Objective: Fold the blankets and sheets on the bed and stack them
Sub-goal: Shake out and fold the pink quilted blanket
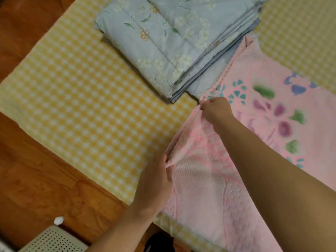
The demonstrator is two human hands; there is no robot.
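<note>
A pink textured blanket (258, 124) with coloured flower prints lies across the right half of the yellow checked bed (78, 99). My left hand (156, 180) pinches the blanket's left edge near the bed's front. Farther along the same edge, my right hand (216, 110) grips the blanket where it bunches into a fold. A folded light blue floral quilt (169, 42) lies at the back of the bed, its near corner just beside my right hand.
Brown wooden floor (36, 188) runs along the left and front of the bed. A white perforated basket or bin (52, 240) stands at the bottom left, with a small white scrap (59, 220) on the floor beside it.
</note>
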